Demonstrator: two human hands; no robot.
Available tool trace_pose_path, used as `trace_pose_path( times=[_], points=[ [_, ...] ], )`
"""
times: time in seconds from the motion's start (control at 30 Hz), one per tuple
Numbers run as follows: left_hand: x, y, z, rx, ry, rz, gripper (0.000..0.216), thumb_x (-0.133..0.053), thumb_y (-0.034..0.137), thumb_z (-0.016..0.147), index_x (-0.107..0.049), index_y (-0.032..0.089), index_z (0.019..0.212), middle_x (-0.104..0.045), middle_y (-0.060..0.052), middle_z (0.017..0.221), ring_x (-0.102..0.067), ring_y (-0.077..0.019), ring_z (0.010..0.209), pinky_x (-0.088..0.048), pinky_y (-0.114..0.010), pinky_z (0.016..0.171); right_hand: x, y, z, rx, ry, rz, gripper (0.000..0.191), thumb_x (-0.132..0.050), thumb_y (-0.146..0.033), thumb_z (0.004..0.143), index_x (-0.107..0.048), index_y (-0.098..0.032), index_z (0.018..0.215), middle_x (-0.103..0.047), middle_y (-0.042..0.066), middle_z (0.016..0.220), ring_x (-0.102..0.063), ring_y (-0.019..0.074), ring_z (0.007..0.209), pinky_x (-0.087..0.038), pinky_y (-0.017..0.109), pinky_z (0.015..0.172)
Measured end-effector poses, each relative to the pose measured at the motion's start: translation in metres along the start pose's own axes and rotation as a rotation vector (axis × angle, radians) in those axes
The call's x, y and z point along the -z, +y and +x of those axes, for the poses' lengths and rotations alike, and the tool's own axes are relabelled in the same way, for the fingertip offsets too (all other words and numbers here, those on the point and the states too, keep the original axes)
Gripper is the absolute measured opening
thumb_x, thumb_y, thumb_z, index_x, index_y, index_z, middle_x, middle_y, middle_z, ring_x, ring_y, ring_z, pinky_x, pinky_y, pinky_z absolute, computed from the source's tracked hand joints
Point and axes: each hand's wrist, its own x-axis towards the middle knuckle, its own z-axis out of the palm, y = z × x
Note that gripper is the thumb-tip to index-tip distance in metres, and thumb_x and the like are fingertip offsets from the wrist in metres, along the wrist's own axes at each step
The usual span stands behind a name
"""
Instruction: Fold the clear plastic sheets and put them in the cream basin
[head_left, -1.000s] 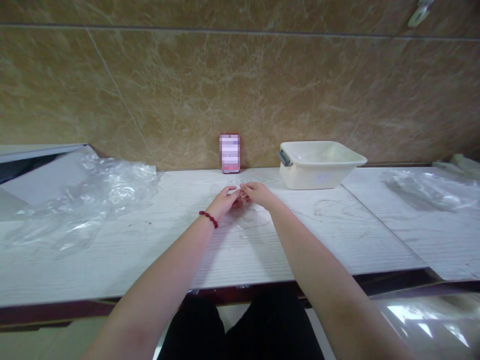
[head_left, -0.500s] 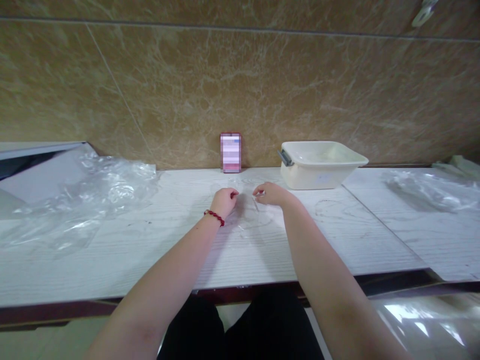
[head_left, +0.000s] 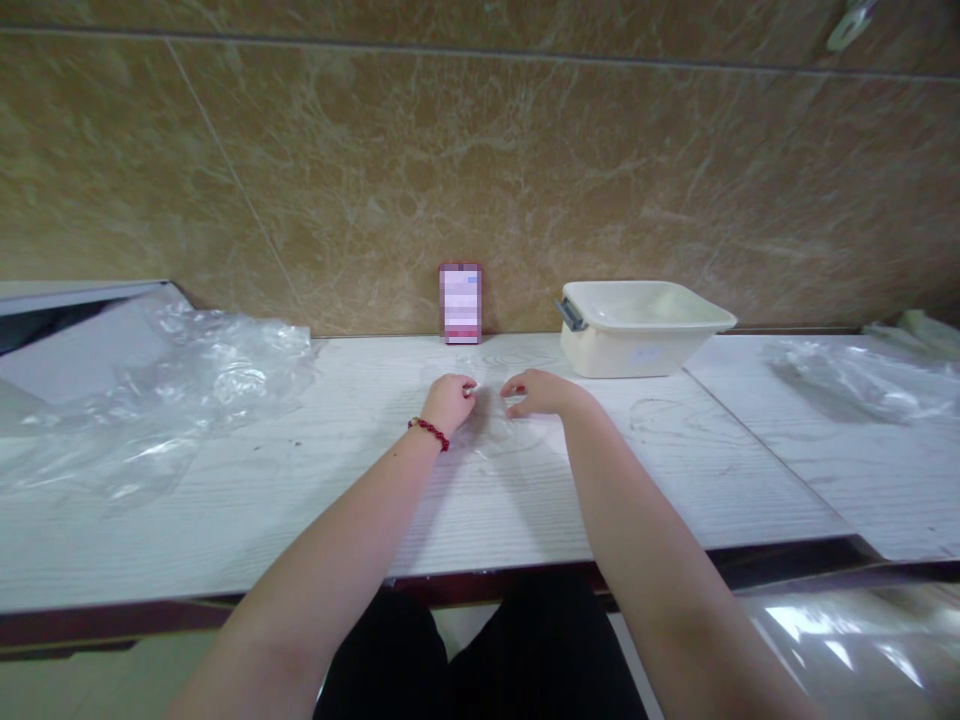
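Observation:
My left hand [head_left: 448, 400], with a red bead bracelet [head_left: 429, 432] at the wrist, rests low over the table with its fingertips pinched. A small whitish bit shows between them, too small to name. Facing it across a narrow gap, my right hand [head_left: 538, 392] has its thumb and fingers apart and holds nothing I can see. Thin, clear, film-like plastic [head_left: 491, 440] seems to lie on the tabletop under and between both hands; its outline is hard to make out.
A phone [head_left: 460, 305] leans on the marbled wall. Right of it stands a cream plastic tub [head_left: 637, 345] with a grey handle. Crumpled clear plastic [head_left: 240, 365] lies at left beside an open white box [head_left: 75, 350]; another clear bag [head_left: 870, 380] lies far right on the white table [head_left: 300, 530].
My right thumb and fingers have spread apart, and the thin sliver seen below them before no longer shows. My left hand has stayed in nearly the same place.

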Motion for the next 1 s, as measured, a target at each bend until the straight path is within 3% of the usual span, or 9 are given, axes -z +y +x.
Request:
trace_pose_path(
  times=[0.53,0.73,0.87,1.0],
  points=[
    [0.0,-0.002,0.001,0.014,-0.024,0.059,0.028,-0.046,0.019,0.069,-0.064,0.016,0.091,-0.064,-0.008,0.087,-0.056,-0.0198,0.085,-0.041,-0.028,0.08,-0.001,-0.003,-0.003,-0.042,-0.039,-0.025,0.049,-0.066,-0.036,0.055,-0.056,-0.027,0.102,-0.058,0.002,0.098,-0.054,0.0171,0.088,-0.039,0.023,0.068],
    [0.009,0.005,-0.007,-0.073,0.047,0.175,0.033,-0.044,0.029,0.074,-0.06,0.015,0.099,-0.053,-0.013,0.107,-0.047,-0.0248,0.099,-0.033,-0.037,0.088,-0.003,0.002,-0.001,-0.019,-0.031,-0.019,0.051,-0.066,-0.037,0.053,-0.056,-0.029,0.102,-0.058,0.0,0.095,-0.054,0.0158,0.082,-0.039,0.022,0.067],
    [0.012,0.015,-0.019,-0.291,-0.132,0.185,0.036,-0.043,0.043,0.074,-0.055,0.027,0.105,-0.04,-0.005,0.125,-0.029,-0.026,0.117,-0.019,-0.043,0.096,-0.003,0.004,0.0,0.011,-0.033,-0.035,0.052,-0.066,-0.038,0.052,-0.056,-0.029,0.102,-0.059,0.0,0.094,-0.054,0.016,0.081,-0.039,0.021,0.065],
    [0.008,0.017,-0.025,-0.3,-0.323,0.182,0.043,-0.037,0.052,0.075,-0.05,0.033,0.11,-0.035,-0.004,0.129,-0.018,-0.0304,0.122,-0.007,-0.054,0.095,-0.001,0.004,-0.001,0.005,-0.049,-0.03,0.054,-0.066,-0.038,0.052,-0.055,-0.028,0.104,-0.059,0.001,0.094,-0.054,0.0158,0.081,-0.039,0.022,0.065]
  ],
)
